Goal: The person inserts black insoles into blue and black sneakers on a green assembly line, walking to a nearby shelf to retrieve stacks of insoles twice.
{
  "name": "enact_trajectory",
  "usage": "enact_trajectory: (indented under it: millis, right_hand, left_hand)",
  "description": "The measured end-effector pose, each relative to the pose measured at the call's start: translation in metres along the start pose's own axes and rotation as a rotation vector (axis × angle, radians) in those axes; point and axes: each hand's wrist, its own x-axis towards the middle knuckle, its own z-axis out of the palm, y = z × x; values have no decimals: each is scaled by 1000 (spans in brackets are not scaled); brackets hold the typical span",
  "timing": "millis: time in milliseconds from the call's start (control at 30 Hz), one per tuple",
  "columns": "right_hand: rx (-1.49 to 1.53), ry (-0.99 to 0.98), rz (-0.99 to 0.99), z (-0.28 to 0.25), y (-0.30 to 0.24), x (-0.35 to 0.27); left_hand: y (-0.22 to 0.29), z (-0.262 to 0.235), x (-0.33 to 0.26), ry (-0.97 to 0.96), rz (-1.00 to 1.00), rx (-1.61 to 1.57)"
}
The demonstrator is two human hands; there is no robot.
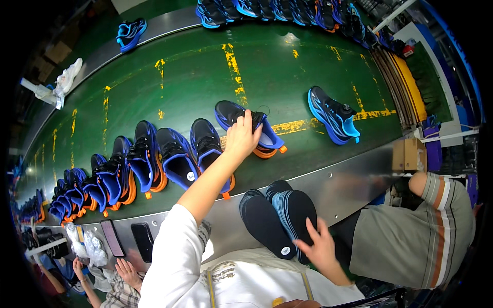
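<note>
On the green belt (pixel 195 77), the left hand (pixel 243 136) gripped a sneaker (pixel 269 136), ideally steadied, the right hand (pixel 319 250) loosely splayed, seemingly empty, over insoles (pixel 263 222).

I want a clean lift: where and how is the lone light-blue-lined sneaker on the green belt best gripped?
Probably pinch the sneaker by its light-blue heel collar, from the near side: its toe points away, with the open collar nearer.
</note>
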Motion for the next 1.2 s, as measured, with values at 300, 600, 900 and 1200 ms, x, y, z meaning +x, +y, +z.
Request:
enact_trajectory:
  millis: [300,600,900,1200]
  right_hand:
    - [303,149,111,-45,19,2]
    - [461,-504,65,-40,-5,214]
    - [-280,-84,-421,91,-21,253]
    - [-395,-406,-314,42,-38,259]
  left_hand:
    - [-16,-19,34,-305,-376,-573]
    - [-32,-26,33,-622,-299,-764]
    - [-25,-29,32,-653,-150,-508]
    - [-11,-2,-2,-193,-373,-548]
